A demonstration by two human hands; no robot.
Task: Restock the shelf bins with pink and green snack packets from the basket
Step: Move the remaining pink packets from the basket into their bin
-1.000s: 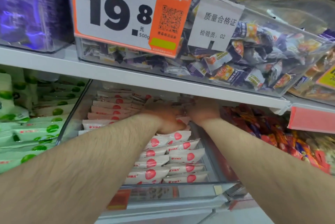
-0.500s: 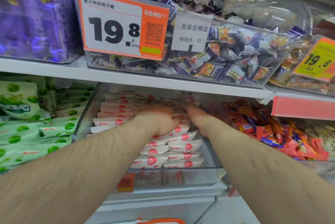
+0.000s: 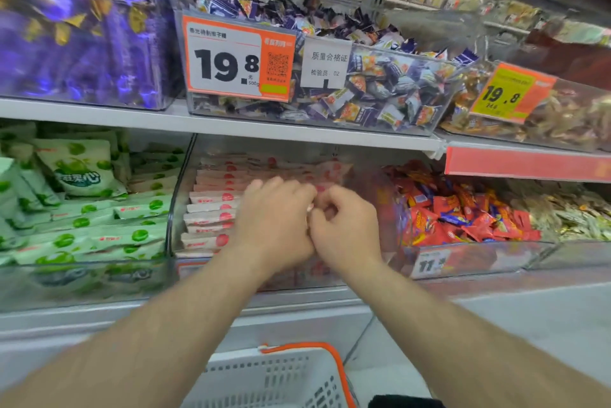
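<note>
Since the earlier frame I see both hands drawn back from deep in the bin to its front, and the view has dropped so the basket now shows at the bottom edge. From the head camera, my left hand lies flat-fingered over the pink packets, released; my right hand is curled beside it, touching it, and I cannot tell whether it grips anything. The pink packets lie in rows in the clear middle bin on the lower shelf. Green packets fill the bin to the left, red ones the right. An orange price tag hangs on the upper shelf bin.
</note>
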